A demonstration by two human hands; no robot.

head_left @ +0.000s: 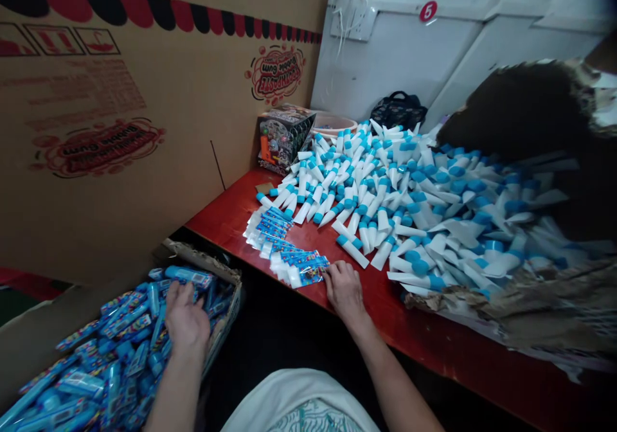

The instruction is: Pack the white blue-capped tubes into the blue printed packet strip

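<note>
My left hand (187, 316) is over the cardboard box (235, 303) at the lower left, fingers stretched out and apart. It is close to a blue-wrapped tube (190, 275) lying on the heap of similar tubes inside. On the red table, my right hand (346, 290) pinches the right edge of the nearest printed blue plastic wrapper (308, 275). That wrapper lies at the front end of a fanned row of wrappers (274, 229). Just beyond my right hand are loose white tubes with blue caps (353, 251).
A large heap of white tubes (376, 181) covers the back and right of the table (216, 208), spilling from a torn carton (530, 310). A display box (284, 137), a pink basin (332, 123) and a dark bag (399, 109) stand behind. A tall carton (168, 104) walls the left.
</note>
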